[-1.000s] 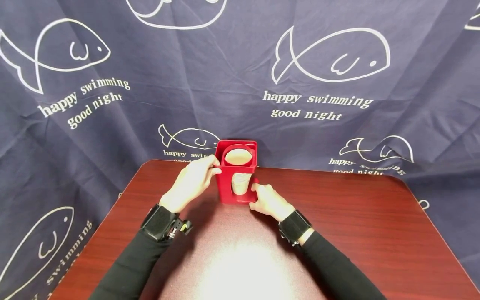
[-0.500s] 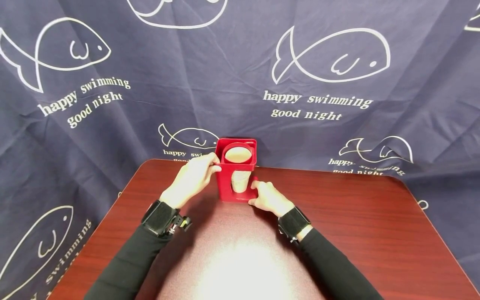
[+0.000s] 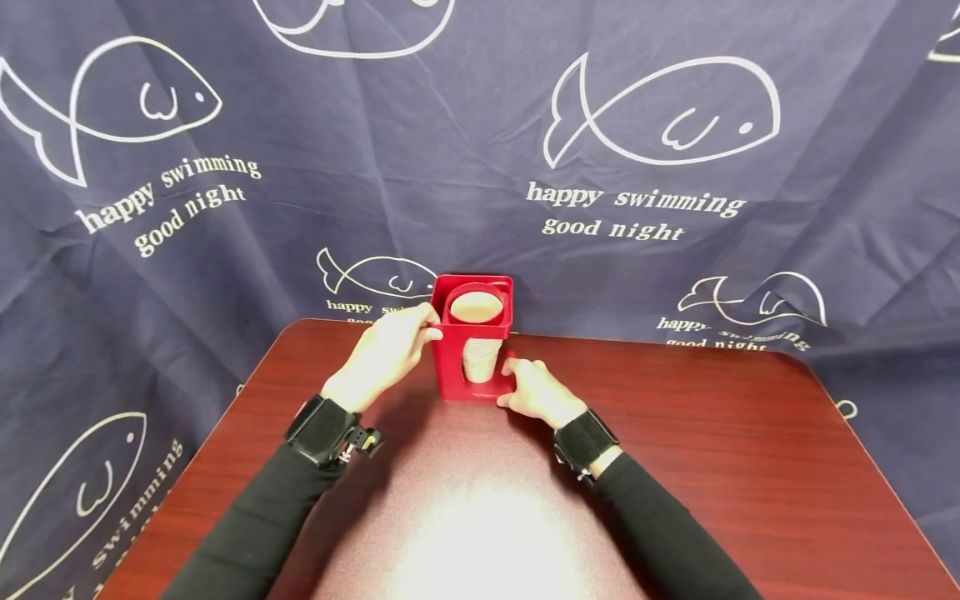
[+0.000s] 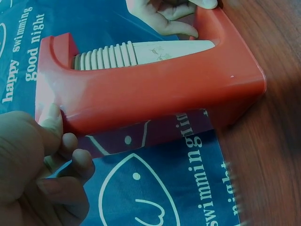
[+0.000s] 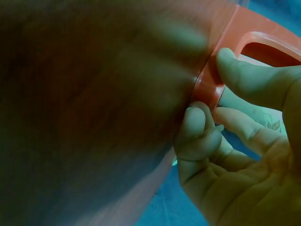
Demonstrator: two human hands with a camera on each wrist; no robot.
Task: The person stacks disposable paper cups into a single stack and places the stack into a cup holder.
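A red plastic cup holder [image 3: 452, 365] stands upright at the back of the table, and a stack of paper cups [image 3: 481, 360] shows through its front opening. My left hand [image 3: 386, 348] pinches the holder's upper left edge between thumb and fingers. In the left wrist view, the thumb presses on the red wall [image 4: 155, 94] near the top. At the lower right corner, my right hand [image 3: 542, 393] grips the base. The right wrist view has the thumb on the red rim [image 5: 209, 84] and other fingers curled beneath and behind it.
The reddish-brown wooden table [image 3: 712, 433] has rounded back corners. Right behind the holder hangs a dark blue curtain [image 3: 480, 167] printed with white fish and lettering. A bright glare lies on the table's front middle.
The cup holder has slid slightly back toward the curtain, with both hands moving along on it. Their grips look the same.
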